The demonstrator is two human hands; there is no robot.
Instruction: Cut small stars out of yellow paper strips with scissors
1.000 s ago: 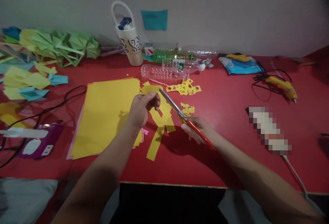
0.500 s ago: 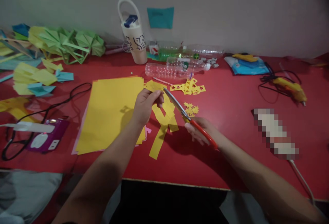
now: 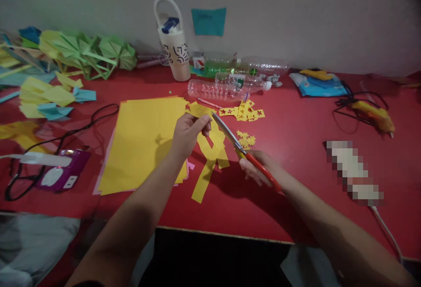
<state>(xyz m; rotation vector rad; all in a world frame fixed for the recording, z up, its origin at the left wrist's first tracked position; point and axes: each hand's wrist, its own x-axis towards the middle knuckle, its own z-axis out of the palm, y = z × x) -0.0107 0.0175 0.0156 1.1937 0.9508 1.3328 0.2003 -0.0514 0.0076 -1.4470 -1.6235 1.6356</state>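
My left hand (image 3: pixel 189 132) pinches a small piece of yellow paper (image 3: pixel 200 109) between thumb and fingers. Wrapped around the red handles of a pair of scissors (image 3: pixel 241 148) is my right hand (image 3: pixel 256 167). The scissor blades point up and left, and their tips meet the edge of the yellow paper. Below the hands lie loose yellow paper strips (image 3: pixel 205 181). Beyond the blades are yellow strips with star-shaped holes (image 3: pixel 245 111), and cut-out yellow stars (image 3: pixel 246 139) lie in a small pile to the right.
A stack of yellow sheets (image 3: pixel 141 142) lies left of centre. Clear plastic bottles (image 3: pixel 213 90) and a white tumbler (image 3: pixel 176 54) stand or lie along the wall. Yellow glue guns (image 3: pixel 375 115) with black cords flank the table. A purple power block (image 3: pixel 67 177) sits at left.
The view has shifted slightly, so everything sits a little further right. Both hands keep nearly the same pose, with the scissor tips still at the paper.
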